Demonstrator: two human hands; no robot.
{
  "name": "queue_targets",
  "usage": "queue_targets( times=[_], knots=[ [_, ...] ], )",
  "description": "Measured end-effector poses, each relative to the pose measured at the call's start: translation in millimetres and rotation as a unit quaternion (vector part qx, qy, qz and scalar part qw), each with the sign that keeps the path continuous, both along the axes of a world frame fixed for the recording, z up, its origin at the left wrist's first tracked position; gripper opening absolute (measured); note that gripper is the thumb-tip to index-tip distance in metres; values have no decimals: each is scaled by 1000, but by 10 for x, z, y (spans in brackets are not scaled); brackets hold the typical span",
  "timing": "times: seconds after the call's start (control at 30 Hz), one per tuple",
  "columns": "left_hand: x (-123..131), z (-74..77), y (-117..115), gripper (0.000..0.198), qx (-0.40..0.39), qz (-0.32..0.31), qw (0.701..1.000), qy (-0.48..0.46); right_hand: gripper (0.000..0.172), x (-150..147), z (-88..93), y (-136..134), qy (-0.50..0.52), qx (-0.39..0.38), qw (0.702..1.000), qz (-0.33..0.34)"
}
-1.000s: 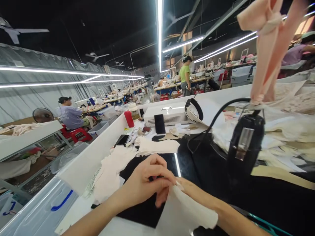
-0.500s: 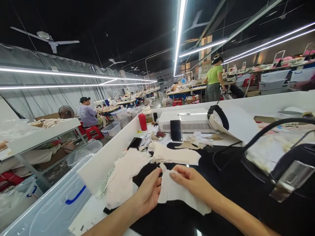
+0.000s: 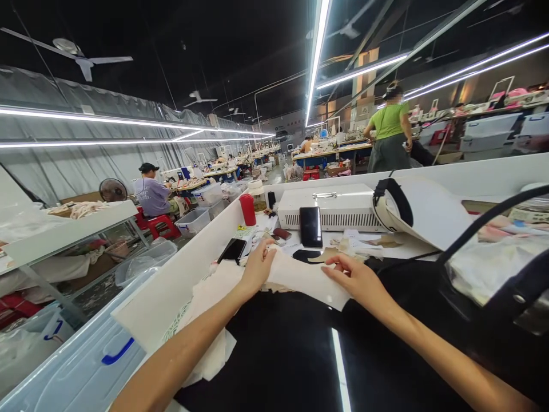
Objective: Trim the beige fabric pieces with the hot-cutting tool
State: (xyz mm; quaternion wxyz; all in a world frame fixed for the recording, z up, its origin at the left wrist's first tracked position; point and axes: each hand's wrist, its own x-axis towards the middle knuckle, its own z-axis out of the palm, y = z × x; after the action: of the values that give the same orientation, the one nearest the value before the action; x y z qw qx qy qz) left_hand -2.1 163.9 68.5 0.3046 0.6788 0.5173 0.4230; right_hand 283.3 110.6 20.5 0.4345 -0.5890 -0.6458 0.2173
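Note:
A pale cut fabric piece (image 3: 295, 276) lies stretched over a stack of similar pieces at the far edge of the black work surface (image 3: 274, 355). My left hand (image 3: 258, 268) is closed on its left end, the fingertips partly hidden. At the upper right edge, my right hand (image 3: 358, 281) pinches the same piece between thumb and curled fingers. Left of my left hand, a heap of pale fabric pieces (image 3: 217, 286) is partly covered by my forearm.
Behind the fabric lie a dark phone (image 3: 232, 250), an upright phone (image 3: 310, 227), a red cup (image 3: 247, 209) and a white vented box (image 3: 343, 207). A black cable (image 3: 480, 220) arches at right. A white partition (image 3: 146, 312) borders the left. Two people work farther off.
Both hands have moved away from me with the fabric piece, from above the black surface onto the stack. They are farther apart, and the piece is spread flatter.

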Motion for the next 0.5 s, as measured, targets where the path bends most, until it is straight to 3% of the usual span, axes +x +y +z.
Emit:
queue_targets(
  times=[0.1,0.23,0.5],
  knots=[
    [70,-20,191,36,23,6,998,58,30,136,-131,206,-42,14,999,-30],
    [91,-153,297,31,25,19,993,115,31,198,-307,375,-97,17,994,-44],
    [15,-361,413,42,-39,60,989,126,28,171,-486,359,-178,75,981,-21]
  ],
)
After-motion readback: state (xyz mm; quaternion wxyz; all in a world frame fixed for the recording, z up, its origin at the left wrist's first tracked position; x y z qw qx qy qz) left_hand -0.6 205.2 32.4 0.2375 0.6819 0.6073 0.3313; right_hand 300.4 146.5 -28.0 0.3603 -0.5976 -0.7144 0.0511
